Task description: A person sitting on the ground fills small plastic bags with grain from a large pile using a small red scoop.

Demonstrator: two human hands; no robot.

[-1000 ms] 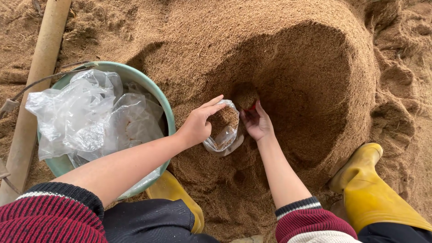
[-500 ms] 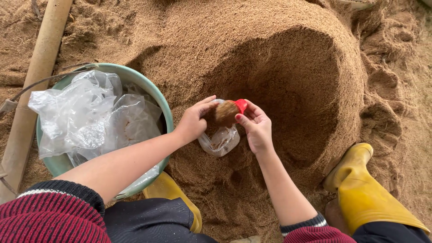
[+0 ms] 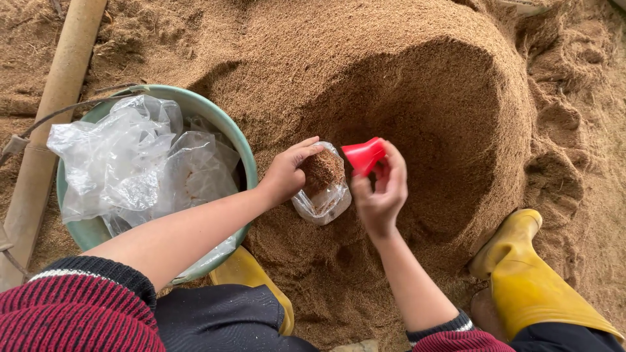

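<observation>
- Head view, the only one supplied: a large mound of brown sawdust-like material (image 3: pixel 391 58) is seen from above, with a hollow scooped into the side facing the person.
- Left hand (image 3: pixel 287 173): curled around the mouth of a small clear plastic bag (image 3: pixel 324 195); thumb and fingers are closed on the rim, seemingly so the opening is kept wide and upright. The bag is heaped with brown material to the top.
- Bag position: rested against the foot of the mound, just in front of the hollow, between the two hands. Support from the slope below is likely; the exact contact cannot be told.
- Right hand (image 3: pixel 381 192): partly closed on a small red scoop (image 3: pixel 364 155), pinched between thumb and fingers. The scoop is held just beside the bag mouth, tilted toward it. Whether material is left in it cannot be told.
- Green basin (image 3: pixel 244 150): set at the person's left, touching the edge of the mound, loosely filled with crumpled clear plastic bags (image 3: pixel 130 163). It is kept near the left arm, plausibly for easy reach.
- Yellow rubber boots (image 3: pixel 535 280): planted on either side of the work spot, so the bag is straddled.
- Pale pole (image 3: pixel 59 98): laid diagonally at the far left, well apart from both hands.
</observation>
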